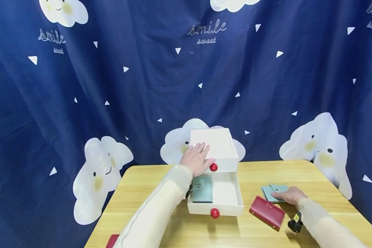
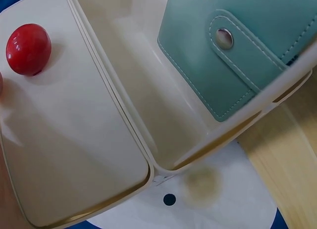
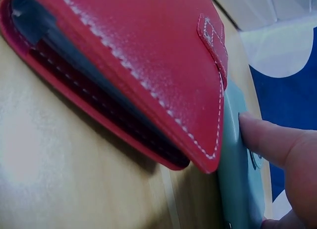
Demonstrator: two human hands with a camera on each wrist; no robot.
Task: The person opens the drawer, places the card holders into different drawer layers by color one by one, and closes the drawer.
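Observation:
My left hand (image 1: 196, 158) rests on the top front of a white two-drawer box (image 1: 215, 143), fingers spread, thumb near the upper red knob (image 1: 213, 167). Below it the lower drawer (image 1: 240, 199) stands pulled out. A teal wallet (image 2: 198, 56) with a snap strap lies in that drawer, at its left side. To the right, my right hand (image 1: 289, 195) grips a light blue wallet (image 1: 268, 191) on the table, its thumb (image 3: 267, 137) across the upper face. Just in front of that wallet, a dark red wallet (image 1: 267, 213) lies at a slant, its strap side toward the blue one.
The lower drawer front carries a second red knob (image 1: 215, 213). Part of another red item (image 1: 112, 240) shows at the table's front left, partly hidden by my left sleeve. A blue curtain (image 1: 161, 86) with clouds hangs behind the wooden table (image 1: 148, 179).

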